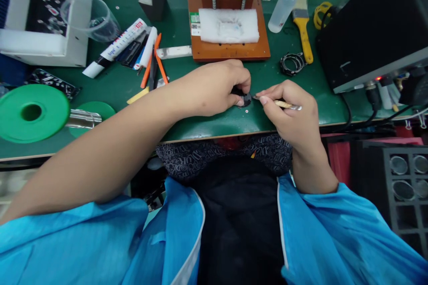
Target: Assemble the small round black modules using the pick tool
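Observation:
Near the front edge of the green bench, my left hand (222,89) is closed on a small black round part (246,99), pinched between thumb and fingers. Much of that part is hidden behind the fingers. Just to the right, my right hand (292,107) grips a slim pen-like tool (286,105) with a tan handle and a metallic end. Its dark tip points left and reaches close to the part; whether they touch I cannot tell. A tiny white dot-like piece (246,111) lies on the bench below the black part.
Behind my hands stands an orange-brown press (230,51) with a white foam pad (230,26). Markers (123,42) and a green spool (56,111) lie left. A squeeze bottle (284,6), yellow brush (303,35), black ring-shaped parts (292,63) and black box (371,26) stand right.

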The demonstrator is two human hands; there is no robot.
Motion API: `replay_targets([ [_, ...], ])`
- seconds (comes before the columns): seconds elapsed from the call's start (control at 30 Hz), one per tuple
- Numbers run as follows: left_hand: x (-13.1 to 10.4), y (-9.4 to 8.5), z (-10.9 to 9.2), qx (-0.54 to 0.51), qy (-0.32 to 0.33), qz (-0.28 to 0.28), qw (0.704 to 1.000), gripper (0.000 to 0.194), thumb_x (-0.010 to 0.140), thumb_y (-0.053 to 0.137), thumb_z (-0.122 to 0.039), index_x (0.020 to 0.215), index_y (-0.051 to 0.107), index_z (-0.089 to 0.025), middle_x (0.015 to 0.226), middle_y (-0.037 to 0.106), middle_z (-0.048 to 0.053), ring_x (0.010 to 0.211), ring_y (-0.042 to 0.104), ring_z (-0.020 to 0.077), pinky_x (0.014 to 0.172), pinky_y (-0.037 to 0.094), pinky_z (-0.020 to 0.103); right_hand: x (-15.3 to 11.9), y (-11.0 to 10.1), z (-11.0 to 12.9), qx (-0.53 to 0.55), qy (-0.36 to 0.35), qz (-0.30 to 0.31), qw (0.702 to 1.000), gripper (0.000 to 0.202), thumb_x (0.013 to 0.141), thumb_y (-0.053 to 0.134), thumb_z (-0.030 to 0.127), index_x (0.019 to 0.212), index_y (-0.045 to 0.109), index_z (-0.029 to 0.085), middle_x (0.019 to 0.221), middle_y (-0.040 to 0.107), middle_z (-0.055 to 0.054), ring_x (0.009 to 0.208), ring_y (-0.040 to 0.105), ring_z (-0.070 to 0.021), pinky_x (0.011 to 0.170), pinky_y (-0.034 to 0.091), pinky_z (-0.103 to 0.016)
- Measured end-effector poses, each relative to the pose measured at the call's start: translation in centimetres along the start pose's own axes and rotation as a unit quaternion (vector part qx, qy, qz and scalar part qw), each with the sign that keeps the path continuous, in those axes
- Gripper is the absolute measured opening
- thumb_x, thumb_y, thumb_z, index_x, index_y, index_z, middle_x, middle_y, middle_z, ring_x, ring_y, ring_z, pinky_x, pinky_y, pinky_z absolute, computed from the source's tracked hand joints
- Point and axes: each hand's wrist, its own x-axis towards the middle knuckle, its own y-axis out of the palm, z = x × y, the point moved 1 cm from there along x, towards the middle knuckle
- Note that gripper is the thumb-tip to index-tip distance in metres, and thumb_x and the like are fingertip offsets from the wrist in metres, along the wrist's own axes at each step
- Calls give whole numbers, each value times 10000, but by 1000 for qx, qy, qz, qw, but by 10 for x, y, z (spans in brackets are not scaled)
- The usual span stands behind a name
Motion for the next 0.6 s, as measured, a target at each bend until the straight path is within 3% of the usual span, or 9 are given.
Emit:
replay_targets([
  [0.17, 1, 0, -3, 1, -11, 6, 1000, 234, 1028, 859, -221, 1258, 902, -234, 1387, 838, 86, 1227, 839, 285, 1068, 624, 376, 1, 0, 1, -4, 20, 0, 1000, 221, 1046, 819, 184, 862, 760, 292, 956, 915, 17, 936, 900, -242, 834, 626, -402],
  [0.6, 0, 1, 2, -1, -2, -4, 1000, 187, 1044, 888, -246, 1229, 913, -245, 1354, 847, 74, 1241, 841, 289, 1102, 626, 383, 2, 1, 1, 1, 22, 1, 1000, 201, 1066, 826, 223, 885, 784, 298, 991, 939, 14, 989, 922, -253, 895, 671, -419],
])
